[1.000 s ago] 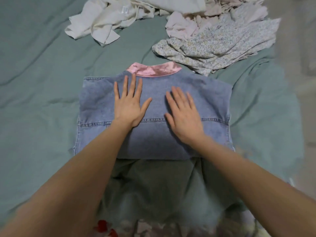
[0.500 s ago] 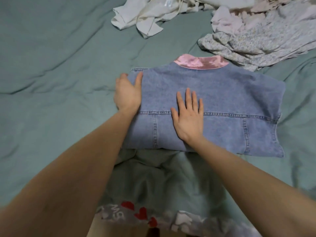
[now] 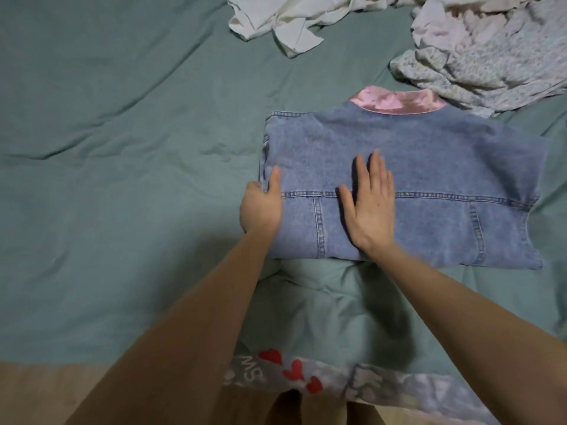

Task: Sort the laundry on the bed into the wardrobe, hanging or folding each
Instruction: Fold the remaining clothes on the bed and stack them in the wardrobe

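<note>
A folded denim jacket with a pink satin collar lies back-side up on the green bed sheet, right of centre in the head view, with its collar on the side away from the person.

The left hand grips the jacket's left edge: the thumb lies on top of the denim, just above the horizontal seam, while the fingers curl round the side of the folded layers and are mostly hidden beneath them. The right hand rests flat on the denim just right of the left hand, palm down, with its fingers straight and close together, pointing toward the collar and crossing the horizontal seam; the thumb is spread out toward the left hand. A vertical seam of the jacket runs between the two hands.

Beyond the jacket, at the far side of the bed, lie a crumpled cream garment and, further right, a heap of floral-print clothing whose near edge comes just beside the pink collar. At the bottom of the view hangs the person's own top, printed with red hearts.
</note>
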{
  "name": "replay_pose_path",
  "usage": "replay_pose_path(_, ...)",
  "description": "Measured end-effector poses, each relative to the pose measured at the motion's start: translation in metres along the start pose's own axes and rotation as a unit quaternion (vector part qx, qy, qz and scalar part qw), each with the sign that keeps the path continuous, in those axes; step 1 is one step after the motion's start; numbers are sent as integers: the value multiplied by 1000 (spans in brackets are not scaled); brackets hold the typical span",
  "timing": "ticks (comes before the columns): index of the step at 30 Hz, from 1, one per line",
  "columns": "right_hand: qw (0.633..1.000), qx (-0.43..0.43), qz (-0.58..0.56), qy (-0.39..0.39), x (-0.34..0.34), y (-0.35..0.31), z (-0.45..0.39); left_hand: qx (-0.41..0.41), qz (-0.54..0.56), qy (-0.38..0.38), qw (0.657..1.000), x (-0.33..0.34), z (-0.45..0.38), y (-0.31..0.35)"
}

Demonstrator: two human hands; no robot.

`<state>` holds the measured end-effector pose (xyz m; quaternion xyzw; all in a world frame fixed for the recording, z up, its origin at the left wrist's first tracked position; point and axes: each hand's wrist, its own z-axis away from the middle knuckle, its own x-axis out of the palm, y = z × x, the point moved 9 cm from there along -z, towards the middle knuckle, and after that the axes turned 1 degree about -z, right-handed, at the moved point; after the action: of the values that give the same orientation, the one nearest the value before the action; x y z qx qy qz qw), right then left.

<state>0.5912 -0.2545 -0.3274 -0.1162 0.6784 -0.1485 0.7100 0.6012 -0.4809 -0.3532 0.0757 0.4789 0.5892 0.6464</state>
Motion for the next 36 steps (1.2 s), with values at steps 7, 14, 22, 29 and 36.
replay_pose_path(7, 999, -18, -4, -48, 17, 11, 79, 71, 39, -17, 997, -6, -3, 22)
replay_pose_path(14, 976, 38, -213, -11, -20, 12, -30, 57, 14, 20, 998, -1, -11, 61)
replay_pose_path(22, 926, 106, -358, -65, -22, 15, -107, 101, 28, 19, 994, 7, -3, 82)
replay_pose_path(29, 912, 161, -365, -97, 0, 33, 33, 143, -22, -54, 988, 4, 7, 72)
replay_pose_path(36, 833, 243, -431, -249, 1, 51, 71, 232, 1, -77, 970, 13, 62, 125)
